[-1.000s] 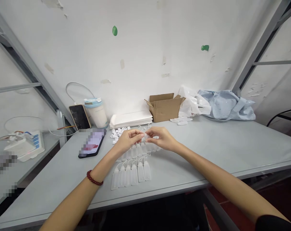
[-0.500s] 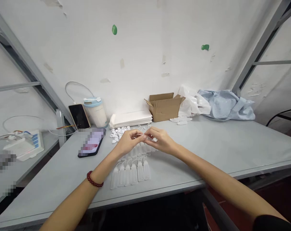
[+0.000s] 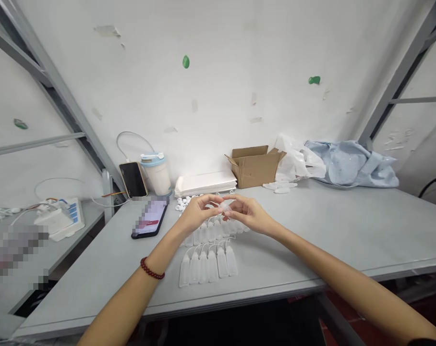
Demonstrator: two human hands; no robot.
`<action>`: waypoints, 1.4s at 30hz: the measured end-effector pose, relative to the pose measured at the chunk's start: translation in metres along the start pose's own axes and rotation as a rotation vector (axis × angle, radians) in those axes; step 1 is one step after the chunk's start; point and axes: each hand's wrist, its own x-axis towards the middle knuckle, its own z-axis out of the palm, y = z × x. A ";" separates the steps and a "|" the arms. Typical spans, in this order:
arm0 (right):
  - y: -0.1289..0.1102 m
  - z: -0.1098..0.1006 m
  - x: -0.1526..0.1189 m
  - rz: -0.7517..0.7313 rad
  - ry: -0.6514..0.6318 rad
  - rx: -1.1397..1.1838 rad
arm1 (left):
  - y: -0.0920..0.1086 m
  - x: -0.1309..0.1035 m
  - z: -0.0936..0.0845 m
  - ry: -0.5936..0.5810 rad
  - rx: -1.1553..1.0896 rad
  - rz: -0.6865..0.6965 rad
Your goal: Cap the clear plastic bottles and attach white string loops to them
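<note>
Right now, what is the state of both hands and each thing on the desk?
Left hand: holding a small clear piece
Right hand: holding the same piece
Front bottles: lying in a row
White caps: loose, partly hidden
Cardboard box: open
Cup: upright, lid on
Leaning phone: dark, cable attached
Flat phone: screen lit
White bag: crumpled
Blue cloth: crumpled

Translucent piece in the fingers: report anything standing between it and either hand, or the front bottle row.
Nothing visible parts the translucent piece from the left hand or right hand; both touch it. Toward the front bottle row, the rear bottle row lies on the table between.
</note>
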 end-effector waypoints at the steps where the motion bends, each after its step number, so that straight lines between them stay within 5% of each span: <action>1: 0.001 0.001 0.000 -0.009 0.010 -0.006 | 0.001 0.000 0.001 0.014 0.009 0.002; 5: 0.004 0.003 0.002 -0.009 0.077 -0.018 | 0.005 -0.001 0.001 0.075 0.173 0.090; 11: 0.008 0.005 0.003 0.039 0.153 0.018 | 0.005 -0.006 0.006 0.384 0.544 0.415; 18: 0.003 0.005 0.002 0.057 0.217 0.110 | 0.000 -0.010 0.020 0.079 0.824 0.701; 27: 0.001 0.010 0.003 0.153 0.286 0.233 | -0.001 -0.006 0.033 0.167 0.895 0.673; 30: -0.004 -0.004 0.002 0.250 0.108 0.158 | 0.007 -0.015 0.035 0.120 0.836 0.555; 37: -0.019 -0.038 -0.007 0.551 -0.755 0.013 | 0.010 -0.058 0.041 -0.198 0.672 0.388; 42: -0.012 -0.035 -0.006 0.660 -0.935 -0.082 | 0.006 -0.066 0.050 -0.288 0.662 0.327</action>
